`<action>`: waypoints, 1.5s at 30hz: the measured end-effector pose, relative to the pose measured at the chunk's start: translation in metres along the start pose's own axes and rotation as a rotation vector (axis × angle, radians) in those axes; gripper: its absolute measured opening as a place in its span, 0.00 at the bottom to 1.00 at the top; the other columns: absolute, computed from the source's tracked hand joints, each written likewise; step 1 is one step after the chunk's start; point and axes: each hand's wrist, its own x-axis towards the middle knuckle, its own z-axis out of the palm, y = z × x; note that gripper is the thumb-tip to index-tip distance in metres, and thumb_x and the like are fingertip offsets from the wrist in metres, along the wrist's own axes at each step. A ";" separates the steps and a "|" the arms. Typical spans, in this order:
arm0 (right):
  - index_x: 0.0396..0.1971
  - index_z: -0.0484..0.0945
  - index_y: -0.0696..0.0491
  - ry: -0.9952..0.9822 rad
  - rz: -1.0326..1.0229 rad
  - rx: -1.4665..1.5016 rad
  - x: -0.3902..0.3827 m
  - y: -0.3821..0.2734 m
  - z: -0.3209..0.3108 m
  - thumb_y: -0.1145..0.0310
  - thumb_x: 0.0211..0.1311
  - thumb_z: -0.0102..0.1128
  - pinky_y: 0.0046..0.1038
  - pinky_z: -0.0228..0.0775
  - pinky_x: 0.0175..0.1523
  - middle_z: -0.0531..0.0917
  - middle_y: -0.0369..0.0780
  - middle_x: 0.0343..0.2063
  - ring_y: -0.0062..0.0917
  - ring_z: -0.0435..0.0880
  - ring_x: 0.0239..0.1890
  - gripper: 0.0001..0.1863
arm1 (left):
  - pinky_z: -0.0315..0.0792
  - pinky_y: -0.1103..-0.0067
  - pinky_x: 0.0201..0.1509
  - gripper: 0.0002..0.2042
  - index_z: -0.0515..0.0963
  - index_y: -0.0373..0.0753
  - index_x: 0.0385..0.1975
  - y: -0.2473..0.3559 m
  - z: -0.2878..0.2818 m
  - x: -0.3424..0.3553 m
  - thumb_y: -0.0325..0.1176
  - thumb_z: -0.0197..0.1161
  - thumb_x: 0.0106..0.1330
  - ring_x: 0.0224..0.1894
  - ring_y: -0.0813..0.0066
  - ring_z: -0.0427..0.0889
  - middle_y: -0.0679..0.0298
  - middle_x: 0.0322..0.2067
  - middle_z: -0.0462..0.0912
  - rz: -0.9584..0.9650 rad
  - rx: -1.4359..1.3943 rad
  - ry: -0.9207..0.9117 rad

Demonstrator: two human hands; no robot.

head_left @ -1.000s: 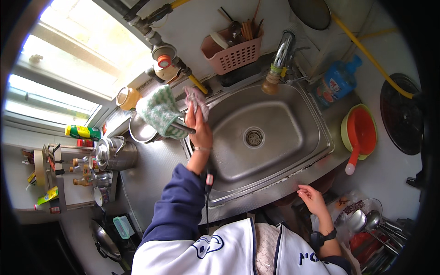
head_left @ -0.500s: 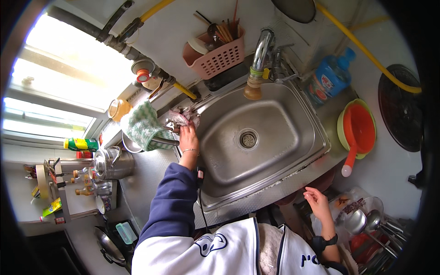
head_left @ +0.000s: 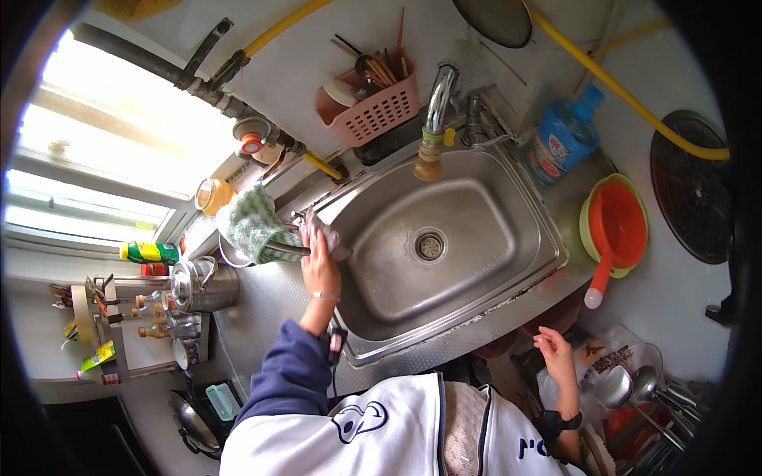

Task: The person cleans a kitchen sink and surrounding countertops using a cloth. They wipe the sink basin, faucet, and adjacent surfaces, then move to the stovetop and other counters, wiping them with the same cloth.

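Note:
My left hand [head_left: 321,274] reaches to the left rim of the steel sink [head_left: 468,293], its fingers closed on a crumpled pinkish-grey cloth [head_left: 334,241]. Just left of it, a green-and-white checked cloth [head_left: 252,226] hangs over a rack or handle of dark metal bars, partly hidden beneath it. My right hand [head_left: 558,357] hovers in front of the counter's front edge at the lower right, empty, with loosely bent fingers held apart. Over the sink hangs the chrome tap [head_left: 441,99] with a tan nozzle.
A pink perforated basket [head_left: 373,115] of utensils stands behind the sink. To the right are a blue detergent bottle [head_left: 565,139] and a green basin [head_left: 589,226] with an orange ladle [head_left: 615,230]. A lidded steel pot [head_left: 208,285] sits left; metal ladles [head_left: 615,387] lie lower right.
My left hand has drawn the pinkish cloth a little toward me, along the sink's left rim. My right hand has barely shifted.

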 end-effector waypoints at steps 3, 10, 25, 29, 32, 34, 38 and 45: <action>0.52 0.74 0.58 -0.024 -0.008 -0.056 0.004 -0.008 0.006 0.73 0.66 0.55 0.21 0.74 0.47 0.83 0.41 0.39 0.20 0.82 0.40 0.16 | 0.32 0.64 0.75 0.22 0.66 0.34 0.60 -0.006 0.035 0.056 0.30 0.41 0.66 0.73 0.52 0.46 0.48 0.63 0.66 0.122 0.477 -0.129; 0.51 0.74 0.58 -0.071 -0.033 -0.115 0.010 -0.019 0.018 0.72 0.66 0.56 0.21 0.74 0.45 0.84 0.41 0.38 0.20 0.82 0.40 0.15 | 0.37 0.65 0.76 0.18 0.71 0.30 0.52 -0.015 0.050 0.049 0.30 0.42 0.66 0.68 0.55 0.62 0.42 0.55 0.74 0.167 0.557 -0.316; 0.50 0.76 0.57 -0.034 -0.024 -0.172 -0.002 -0.017 0.021 0.70 0.65 0.58 0.24 0.74 0.44 0.85 0.42 0.37 0.24 0.83 0.38 0.16 | 0.56 0.72 0.71 0.24 0.68 0.44 0.61 -0.026 0.050 0.031 0.25 0.46 0.62 0.71 0.62 0.55 0.58 0.68 0.58 0.382 0.397 -0.376; 0.50 0.76 0.57 -0.049 -0.053 -0.189 -0.001 -0.011 0.030 0.69 0.64 0.59 0.24 0.74 0.44 0.84 0.41 0.36 0.23 0.83 0.37 0.16 | 0.67 0.71 0.62 0.23 0.67 0.43 0.62 -0.059 0.001 -0.032 0.26 0.48 0.65 0.61 0.54 0.71 0.54 0.59 0.72 0.036 -0.164 -0.252; 0.50 0.76 0.57 -0.070 -0.053 -0.195 0.002 -0.012 0.040 0.68 0.64 0.60 0.24 0.74 0.43 0.84 0.42 0.36 0.23 0.83 0.36 0.16 | 0.77 0.76 0.40 0.17 0.71 0.41 0.58 -0.065 -0.022 -0.044 0.34 0.50 0.72 0.36 0.66 0.83 0.58 0.43 0.82 -0.339 -0.555 -0.126; 0.50 0.76 0.57 -0.087 -0.070 -0.193 0.003 -0.015 0.046 0.69 0.64 0.60 0.24 0.74 0.43 0.85 0.42 0.36 0.23 0.83 0.36 0.16 | 0.74 0.82 0.27 0.16 0.74 0.37 0.53 -0.061 -0.016 -0.030 0.40 0.50 0.74 0.26 0.86 0.76 0.65 0.33 0.82 -0.547 -0.832 -0.062; 0.50 0.76 0.57 -0.090 -0.058 -0.213 -0.003 -0.018 0.046 0.69 0.64 0.59 0.24 0.74 0.44 0.85 0.42 0.36 0.22 0.83 0.37 0.16 | 0.72 0.66 0.45 0.16 0.74 0.35 0.50 -0.033 0.044 0.035 0.38 0.53 0.69 0.42 0.59 0.79 0.52 0.45 0.79 -0.309 -0.531 0.190; 0.49 0.76 0.59 0.016 0.059 -0.277 -0.031 0.001 0.013 0.70 0.64 0.59 0.25 0.74 0.43 0.85 0.43 0.35 0.25 0.83 0.37 0.16 | 0.69 0.62 0.52 0.13 0.79 0.45 0.43 0.045 0.110 0.116 0.31 0.59 0.57 0.52 0.54 0.74 0.58 0.48 0.76 0.014 -0.088 0.221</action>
